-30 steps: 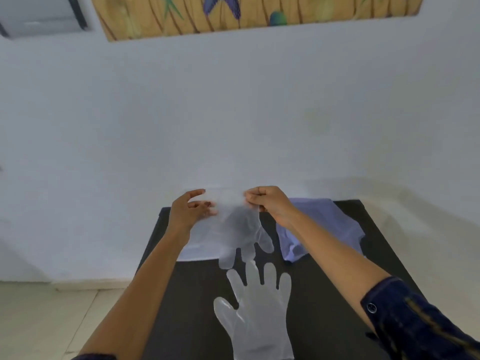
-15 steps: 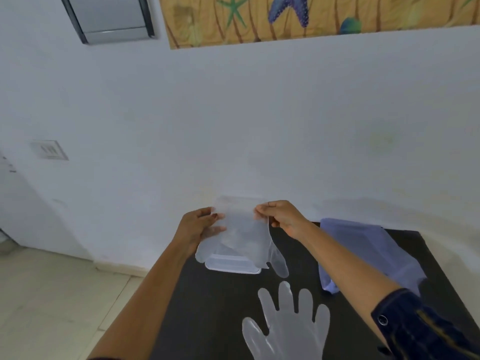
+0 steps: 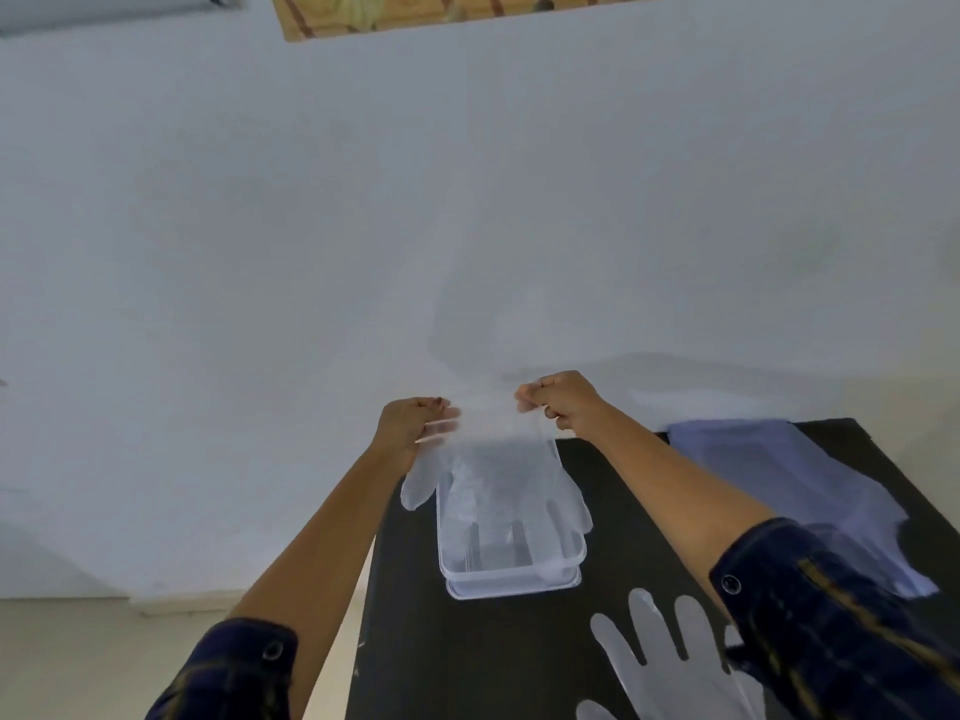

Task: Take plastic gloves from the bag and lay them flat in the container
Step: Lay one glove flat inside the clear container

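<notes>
Both hands, left (image 3: 415, 423) and right (image 3: 563, 400), pinch a glove (image 3: 498, 480) cuff above the container (image 3: 511, 579); laying step; next, lower it flat inside.

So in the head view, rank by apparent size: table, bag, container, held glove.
1. table
2. bag, partly behind the right sleeve
3 and 4. held glove and container look alike; they overlap, so no ranking.

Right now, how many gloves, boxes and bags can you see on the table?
Plastic gloves: 2, one held by both hands over the box, one lying flat near the front
Clear container: 1
Bluish plastic bag: 1
Total: 4
</notes>
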